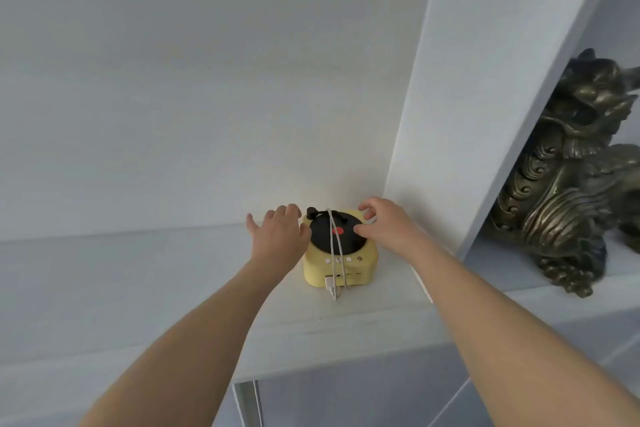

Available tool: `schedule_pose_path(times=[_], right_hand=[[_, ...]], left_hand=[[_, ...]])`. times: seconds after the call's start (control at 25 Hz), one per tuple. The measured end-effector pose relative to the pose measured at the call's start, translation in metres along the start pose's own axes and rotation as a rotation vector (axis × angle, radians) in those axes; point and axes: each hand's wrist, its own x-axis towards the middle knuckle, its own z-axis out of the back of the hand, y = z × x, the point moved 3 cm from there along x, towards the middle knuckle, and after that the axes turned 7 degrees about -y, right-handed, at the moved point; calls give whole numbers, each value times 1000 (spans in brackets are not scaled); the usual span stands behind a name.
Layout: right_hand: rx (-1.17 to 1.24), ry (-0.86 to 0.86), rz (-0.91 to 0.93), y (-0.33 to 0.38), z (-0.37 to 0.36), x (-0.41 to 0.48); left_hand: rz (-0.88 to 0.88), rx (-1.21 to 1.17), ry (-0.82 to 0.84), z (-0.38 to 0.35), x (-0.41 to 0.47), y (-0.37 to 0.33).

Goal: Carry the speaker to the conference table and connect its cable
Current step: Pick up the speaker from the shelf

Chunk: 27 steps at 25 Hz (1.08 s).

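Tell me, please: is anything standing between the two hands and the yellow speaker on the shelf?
Nothing visible does. The left hand and the right hand are already at either side of the speaker. Only its own white cable lies over its top. The bronze statue stands apart, behind a divider panel.

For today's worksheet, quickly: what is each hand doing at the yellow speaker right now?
Left hand: open, fingers spread at the speaker's left side, not gripping.
Right hand: open, fingertips curled onto the speaker's top, holding nothing.
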Motion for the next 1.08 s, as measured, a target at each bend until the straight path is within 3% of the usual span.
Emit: schedule_pose_path(times=[0.4, 0.6, 0.92, 1.08], right_hand=[[48, -8, -4, -11, -10, 8], [137, -39, -66, -17, -23, 3], [379, 15, -398, -34, -48, -1], [347, 41, -405, -35, -53, 0]], left_hand=[[303, -239, -1, -12, -9, -5], [494, -572, 80, -29, -15, -8], [540, -433, 237, -45, -15, -10], [598, -475, 256, -42, -17, -12]])
